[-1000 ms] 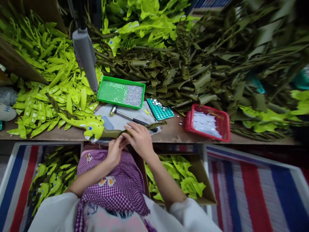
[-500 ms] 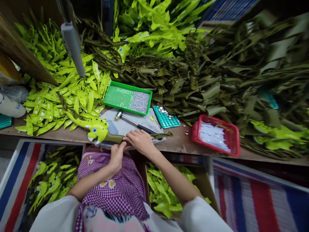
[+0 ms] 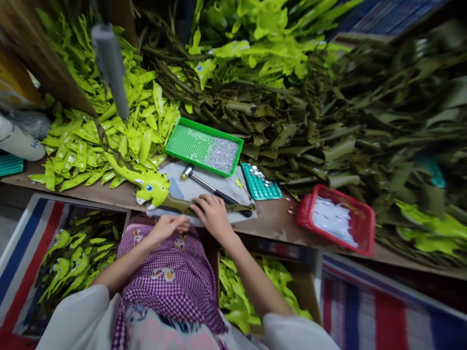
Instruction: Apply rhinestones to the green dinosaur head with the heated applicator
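Observation:
A dinosaur toy (image 3: 152, 187) with a lime-green head and an olive handle lies on a grey mat (image 3: 182, 187) at the front edge of the workbench. My right hand (image 3: 212, 214) rests on top of the olive handle, fingers curled over it. My left hand (image 3: 167, 226) lies just below the bench edge over my purple checked apron, apart from the toy, fingers loose and nothing visible in it. A hammer (image 3: 206, 183) lies on the mat just behind my right hand.
A green tray of small silver screws (image 3: 204, 146), a teal tray (image 3: 260, 183) and a red basket (image 3: 337, 219) stand on the bench. A grey tool (image 3: 110, 68) hangs at the left. Lime parts (image 3: 83, 146) and olive parts (image 3: 310, 116) are heaped behind. Boxes of toys (image 3: 69, 257) sit below.
My left hand has let go of the toy's handle and dropped below the bench edge. My right hand stays on the handle. The view has shifted, so the bench sits further right.

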Demonstrator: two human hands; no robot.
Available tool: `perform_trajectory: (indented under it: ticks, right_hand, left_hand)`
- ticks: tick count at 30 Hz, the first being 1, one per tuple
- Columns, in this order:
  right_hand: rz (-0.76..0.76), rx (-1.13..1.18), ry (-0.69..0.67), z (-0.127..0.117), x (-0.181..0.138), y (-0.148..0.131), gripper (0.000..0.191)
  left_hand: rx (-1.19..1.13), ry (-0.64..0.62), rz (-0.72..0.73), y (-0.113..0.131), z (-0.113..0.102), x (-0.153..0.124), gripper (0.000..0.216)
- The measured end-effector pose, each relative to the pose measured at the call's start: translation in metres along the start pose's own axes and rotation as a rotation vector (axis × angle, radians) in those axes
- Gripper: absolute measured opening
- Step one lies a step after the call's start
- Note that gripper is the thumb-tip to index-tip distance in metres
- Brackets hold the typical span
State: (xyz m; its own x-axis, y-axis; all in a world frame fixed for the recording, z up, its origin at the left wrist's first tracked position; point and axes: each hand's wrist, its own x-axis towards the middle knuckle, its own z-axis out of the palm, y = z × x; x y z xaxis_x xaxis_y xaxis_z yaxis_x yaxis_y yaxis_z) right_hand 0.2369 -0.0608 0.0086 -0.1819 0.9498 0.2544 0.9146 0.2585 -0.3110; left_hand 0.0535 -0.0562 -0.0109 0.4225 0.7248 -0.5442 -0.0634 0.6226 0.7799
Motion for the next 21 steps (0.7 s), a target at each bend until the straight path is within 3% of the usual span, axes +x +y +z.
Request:
perform_trajectory:
  ticks: [4, 7, 9, 12, 15, 17, 21]
  right_hand:
    - [0.083, 0.348, 0.274, -0.025, 0.025, -0.053, 0.021]
    - [0.029, 0.648, 0.424, -0.039, 0.069, -0.093, 0.018]
    - [-0.017, 0.723, 0.448, -0.039, 0.088, -0.102, 0.017]
    - [0.000, 0.726, 0.347, -0.026, 0.082, -0.096, 0.013]
    - [0.085, 0.724, 0.271, -0.010, 0.058, -0.090, 0.011]
    - [0.040, 0.750, 0.223, 0.001, 0.050, -0.095, 0.010]
    - [-0.149, 0.635, 0.194, 0.021, 0.054, -0.105, 0.012]
  left_hand:
    - [0.178, -0.044, 0.176, 0.008, -0.038, -0.013, 0.031]
    - [0.342, -0.024, 0.243, 0.023, -0.048, -0.029, 0.032]
    - [0.529, 0.039, 0.321, 0.039, -0.055, -0.045, 0.029]
    - [0.736, 0.298, 0.540, 0.065, -0.085, -0.067, 0.022]
    - [0.810, 0.796, 0.723, 0.096, -0.144, -0.066, 0.020]
    - [0.859, 1.080, 0.803, 0.122, -0.188, -0.049, 0.019]
    - [0.997, 1.221, 0.900, 0.174, -0.253, -0.014, 0.022]
